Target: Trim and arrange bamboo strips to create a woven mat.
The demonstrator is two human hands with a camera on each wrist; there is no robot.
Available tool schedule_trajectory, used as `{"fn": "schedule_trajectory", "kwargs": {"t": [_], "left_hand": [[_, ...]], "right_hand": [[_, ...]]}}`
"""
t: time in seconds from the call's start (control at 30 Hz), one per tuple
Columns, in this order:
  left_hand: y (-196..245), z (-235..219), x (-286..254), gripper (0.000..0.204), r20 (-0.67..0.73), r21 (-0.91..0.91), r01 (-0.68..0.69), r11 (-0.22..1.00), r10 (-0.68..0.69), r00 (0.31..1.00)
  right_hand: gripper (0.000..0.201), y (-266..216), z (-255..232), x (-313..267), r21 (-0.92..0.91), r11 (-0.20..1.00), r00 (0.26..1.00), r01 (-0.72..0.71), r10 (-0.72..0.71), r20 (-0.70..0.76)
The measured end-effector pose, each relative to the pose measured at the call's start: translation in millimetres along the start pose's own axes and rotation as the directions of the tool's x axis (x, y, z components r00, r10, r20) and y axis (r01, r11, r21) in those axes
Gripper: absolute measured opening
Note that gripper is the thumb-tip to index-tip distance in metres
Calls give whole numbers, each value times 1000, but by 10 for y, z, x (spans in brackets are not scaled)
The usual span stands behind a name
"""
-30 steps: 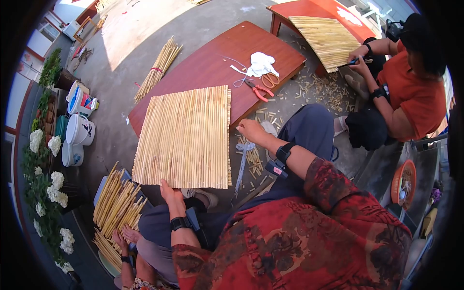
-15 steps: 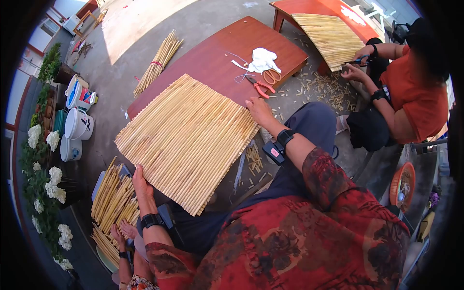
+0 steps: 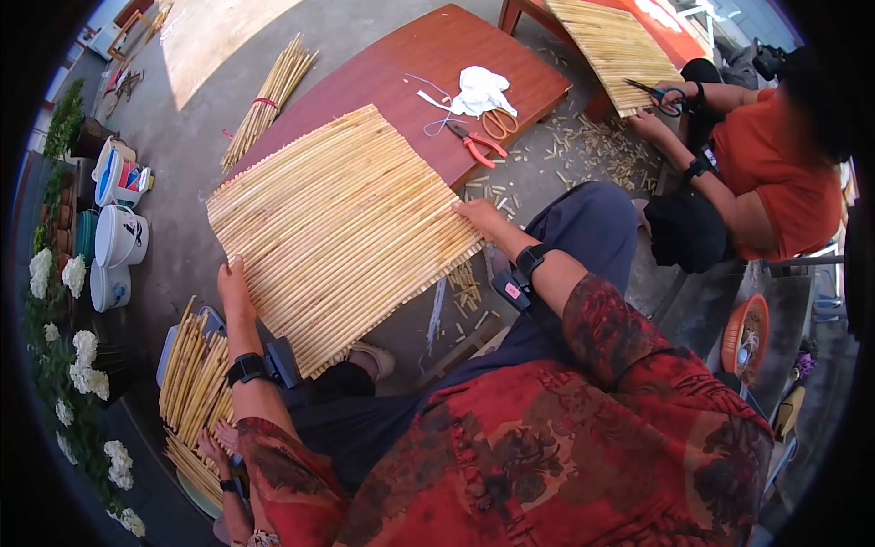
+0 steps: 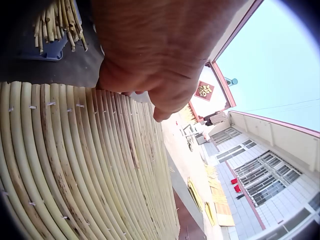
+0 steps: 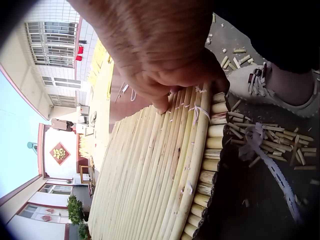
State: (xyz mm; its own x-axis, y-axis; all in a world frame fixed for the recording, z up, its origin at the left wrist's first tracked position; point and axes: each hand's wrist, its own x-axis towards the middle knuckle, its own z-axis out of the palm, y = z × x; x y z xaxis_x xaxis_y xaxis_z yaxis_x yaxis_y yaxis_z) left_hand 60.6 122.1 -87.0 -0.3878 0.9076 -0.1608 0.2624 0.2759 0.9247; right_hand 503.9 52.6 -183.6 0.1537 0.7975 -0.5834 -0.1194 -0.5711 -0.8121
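A mat of pale reed stalks (image 3: 337,237) lies tilted over the person's lap and the near part of a low red-brown table. White thread stitches show across its stalks in both wrist views. My left hand (image 3: 236,294) grips its left edge, and in the left wrist view that hand (image 4: 150,65) curls over the stalk ends. On the opposite edge, my right hand (image 3: 483,221) holds the mat. The right wrist view shows this hand (image 5: 170,70) at a corner with a knotted white thread, where cut stalk ends (image 5: 212,145) line the side.
Red-handled pliers (image 3: 476,144), orange-handled scissors (image 3: 499,123) and a white cloth (image 3: 481,91) lie on the table (image 3: 401,68). Another person in orange (image 3: 775,137) holds scissors by a second mat (image 3: 615,50). Loose stalks (image 3: 196,365) and white buckets (image 3: 120,237) are at left.
The right hand has come onto the mat's right edge, and the mat has turned counterclockwise. My left hand has shifted left and up along with it.
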Motion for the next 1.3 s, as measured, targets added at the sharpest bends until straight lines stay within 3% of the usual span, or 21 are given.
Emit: {"fn": "schedule_trajectory", "kwargs": {"t": [0.03,0.1,0.13,0.2,0.23,0.3,0.33,0.4,0.43,0.5,0.53,0.63,0.8,0.9,0.93,0.97,1.07,1.1,1.13,1.2,1.3], "left_hand": [[-46,26,16,37,5,0,6,1000,-6,1000],[63,120,-186,34,246,-71,-271,960,280,928],[112,195,-311,34,244,-69,-264,962,273,931],[236,370,-597,36,-1,-59,-143,988,143,990],[209,422,-693,29,21,-127,-20,992,23,1000],[193,565,-1061,22,268,-265,164,950,-91,959],[111,620,-1243,22,437,-266,285,921,-148,887],[-83,745,-1573,26,633,-46,482,875,-347,692],[-156,814,-1733,30,636,30,577,816,-461,619],[-403,937,-1917,35,617,-160,765,624,-541,571],[-474,974,-1957,35,602,-172,760,627,-543,585],[-590,1098,-1955,36,539,-515,702,491,-451,711],[-702,1166,-1881,35,504,-611,675,414,-453,735],[-702,1185,-1884,35,487,-600,674,431,-471,735],[-698,1205,-1893,36,459,-586,667,459,-491,741],[-644,1221,-1904,36,469,-581,675,454,-492,734],[-543,1236,-1903,37,443,-525,741,419,-608,658],[-590,1245,-1895,39,456,-549,710,441,-555,696],[-645,1256,-1891,41,463,-576,678,457,-500,731],[-660,1263,-1873,42,485,-597,684,419,-490,724],[-675,1268,-1889,43,498,-616,680,398,-473,727]], "right_hand": [[32,41,49,-11,59,998,999,14,-12,-32],[30,99,95,-20,112,993,998,25,-19,-56],[30,122,103,-30,109,994,998,19,-13,-53],[31,17,183,-165,225,974,989,-22,54,-140],[32,-24,229,-240,193,981,989,-19,46,-137],[32,59,305,-239,288,957,995,-35,60,-79],[32,97,338,-246,382,923,998,-49,64,-26],[33,38,442,-372,373,926,998,-54,54,12],[34,52,425,-391,348,934,997,-77,67,41],[34,20,420,-447,282,950,988,-136,107,114],[34,-23,439,-513,279,950,985,-139,104,135],[33,-110,432,-698,-110,967,957,-228,244,159],[35,-40,372,-683,-284,932,921,-225,299,251],[35,-161,315,-693,-485,867,973,-113,196,124],[33,-195,317,-702,-637,742,974,208,-217,66],[32,-288,361,-741,-771,465,800,435,-593,94],[35,-650,603,-855,-767,186,677,615,-623,392],[37,-658,693,-823,-738,98,614,668,-634,471],[37,-658,793,-781,-740,99,619,665,-627,472],[40,-616,985,-670,-718,-155,539,679,-557,631],[44,-542,1138,-460,-678,-233,530,697,-469,706]]}}
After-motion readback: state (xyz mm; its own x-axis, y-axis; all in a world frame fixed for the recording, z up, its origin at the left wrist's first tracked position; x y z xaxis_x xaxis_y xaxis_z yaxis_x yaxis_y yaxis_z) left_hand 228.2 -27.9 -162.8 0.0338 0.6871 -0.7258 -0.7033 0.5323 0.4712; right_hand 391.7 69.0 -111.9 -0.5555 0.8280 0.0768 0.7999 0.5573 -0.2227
